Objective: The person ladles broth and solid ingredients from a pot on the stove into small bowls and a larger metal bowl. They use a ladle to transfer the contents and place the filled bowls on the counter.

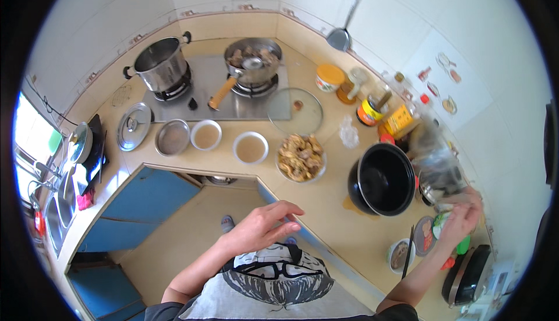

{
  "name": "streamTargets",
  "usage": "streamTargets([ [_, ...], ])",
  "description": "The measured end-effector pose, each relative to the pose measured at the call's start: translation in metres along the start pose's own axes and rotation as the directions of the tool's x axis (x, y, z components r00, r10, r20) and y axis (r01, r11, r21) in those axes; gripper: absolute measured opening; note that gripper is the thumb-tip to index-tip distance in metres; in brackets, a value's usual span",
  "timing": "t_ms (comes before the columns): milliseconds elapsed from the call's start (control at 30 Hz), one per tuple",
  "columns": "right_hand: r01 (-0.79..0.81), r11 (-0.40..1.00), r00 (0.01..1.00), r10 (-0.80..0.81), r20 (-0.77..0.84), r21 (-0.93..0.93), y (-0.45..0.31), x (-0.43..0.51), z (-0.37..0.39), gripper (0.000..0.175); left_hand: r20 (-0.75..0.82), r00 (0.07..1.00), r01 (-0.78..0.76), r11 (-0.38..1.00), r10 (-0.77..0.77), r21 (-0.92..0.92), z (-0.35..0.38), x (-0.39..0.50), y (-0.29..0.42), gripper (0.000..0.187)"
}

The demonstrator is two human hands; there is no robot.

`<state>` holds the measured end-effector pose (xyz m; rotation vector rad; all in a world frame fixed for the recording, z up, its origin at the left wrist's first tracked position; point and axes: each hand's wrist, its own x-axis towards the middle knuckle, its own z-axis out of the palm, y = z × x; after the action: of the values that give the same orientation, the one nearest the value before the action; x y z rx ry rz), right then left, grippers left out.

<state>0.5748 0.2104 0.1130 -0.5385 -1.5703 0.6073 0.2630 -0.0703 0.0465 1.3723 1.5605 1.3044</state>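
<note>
My left hand (268, 229) is raised in front of the apron, its fingers apart and nothing in it. At the right, my right hand (465, 216) reaches over the back of the counter, its fingertips blurred beside a smeared, see-through thing (436, 159) that may be a plastic bag. Whether the fingers hold it cannot be told. Left of this hand, a deep black pot (386, 179) stands empty. A bowl of browned meat or chicken pieces (301, 157) stands further left. Below the right hand are a small bowl with food (399, 255) and dark chopsticks (409, 251).
A steel pot (161, 65) and a wooden-handled pan of meat (253, 61) stand on the gas stove (205, 107). A glass lid (286, 111) overlaps the stove's edge. Two bowls of liquid (250, 147) sit in front. Bottles and jars (370, 110) line the wall; a sink (56, 220) is far left.
</note>
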Motion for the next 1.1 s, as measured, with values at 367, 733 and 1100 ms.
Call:
streamTargets([
  [367, 0.432, 0.859, 0.316, -0.431, 0.845, 0.276, -0.098, -0.09, 0.332, 0.033, -0.07, 0.809, 0.348, 0.573, -0.583, -0.742, -0.185, -0.07, -0.043, 0.036],
  [733, -0.902, 0.397, 0.413, 0.676, 0.611, 0.17, 0.119, -0.052, 0.483, 0.056, -0.538, 0.574, -0.248, 0.495, -0.617, -0.833, -0.249, -0.014, -0.129, 0.023],
  [1100, 0.289, 0.956, 0.65, -0.241, 0.72, 0.059, 0.1, 0.014, 0.565, 0.019, -0.452, 0.485, -0.335, 0.319, -0.749, -0.887, -0.227, 0.11, -0.202, 0.019],
])
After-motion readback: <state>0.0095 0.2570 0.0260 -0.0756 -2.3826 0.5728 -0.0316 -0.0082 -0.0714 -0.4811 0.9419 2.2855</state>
